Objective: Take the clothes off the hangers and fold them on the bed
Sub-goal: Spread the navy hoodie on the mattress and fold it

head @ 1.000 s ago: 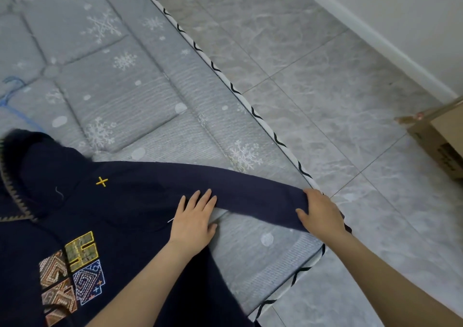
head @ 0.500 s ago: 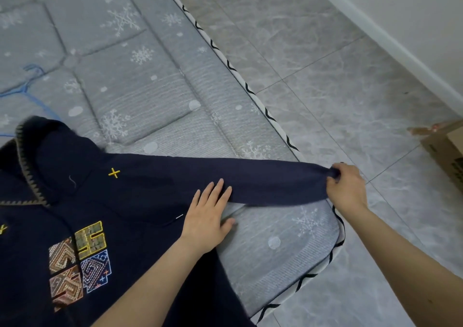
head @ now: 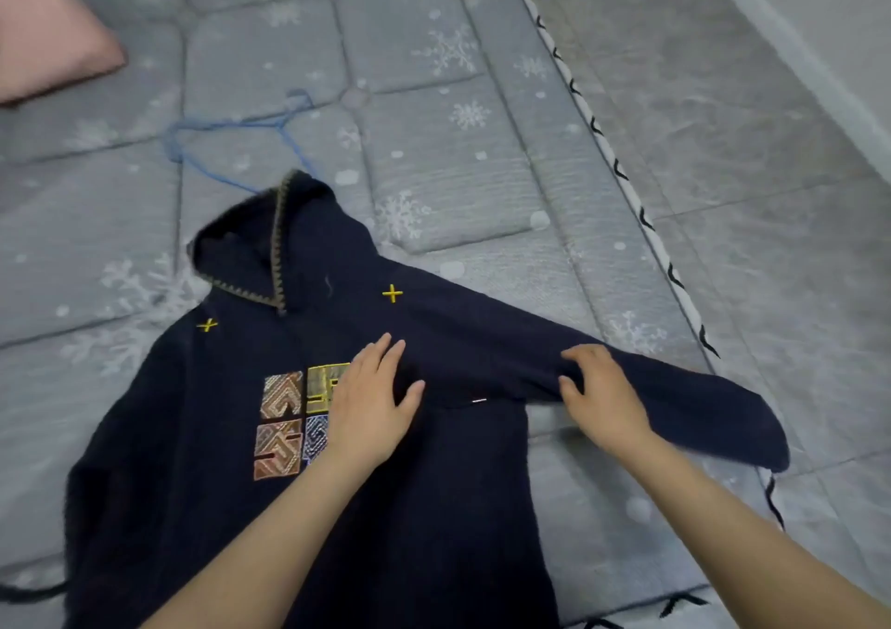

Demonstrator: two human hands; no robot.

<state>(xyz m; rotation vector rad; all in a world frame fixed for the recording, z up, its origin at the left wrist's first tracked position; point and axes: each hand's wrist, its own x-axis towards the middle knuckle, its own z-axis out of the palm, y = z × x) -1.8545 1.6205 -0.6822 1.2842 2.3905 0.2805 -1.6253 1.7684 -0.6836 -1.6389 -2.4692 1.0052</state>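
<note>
A dark navy hoodie (head: 424,508) with a coloured embroidered patch lies front-up on the grey snowflake mattress (head: 434,156), hood pointing away from me. Its right sleeve (head: 675,392) stretches toward the bed's edge, the cuff hanging over it. My left hand (head: 371,407) lies flat on the chest beside the patch, fingers straight. My right hand (head: 598,392) grips the sleeve near the armpit, fingers curled over the upper edge and thumb below. A blue wire hanger (head: 231,146) lies bare on the mattress beyond the hood.
A pink pillow (head: 48,35) sits at the far left corner. The mattress edge with black-and-white piping (head: 622,175) runs diagonally on the right, with grey tiled floor (head: 747,146) beyond it and a white wall base at the far right.
My right hand let go of the cuff and moved inward along the sleeve to near the armpit. My left hand shifted onto the chest. The view swung left, showing hood, hanger and pillow.
</note>
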